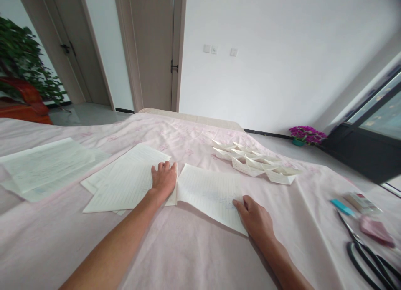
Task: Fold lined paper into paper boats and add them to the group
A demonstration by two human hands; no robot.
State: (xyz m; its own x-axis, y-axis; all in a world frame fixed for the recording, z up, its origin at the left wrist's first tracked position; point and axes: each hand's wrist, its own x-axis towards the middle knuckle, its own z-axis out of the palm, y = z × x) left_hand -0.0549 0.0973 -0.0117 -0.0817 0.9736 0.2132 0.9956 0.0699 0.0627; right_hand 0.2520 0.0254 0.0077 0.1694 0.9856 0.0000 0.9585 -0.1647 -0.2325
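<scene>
We've got black-handled scissors [356, 239] near right on the pink floral cloth [188, 256]. Our right hand's [255, 217] grip is pinching the right edge of a lined page [209, 194], mid-scene. Our left hand [164, 179] has curled fingers on paper by that page's left edge; can't tell if they're pinching. Loose lined sheets [120, 183] lie left, folded paper boats [249, 170] far right, purple flowers [308, 133] way beyond.

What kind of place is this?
It looks like a room in someone's home. There's a pale pink flowered cloth under the lined papers, a grey-brown door and a pot of purple flowers on the floor.
</scene>
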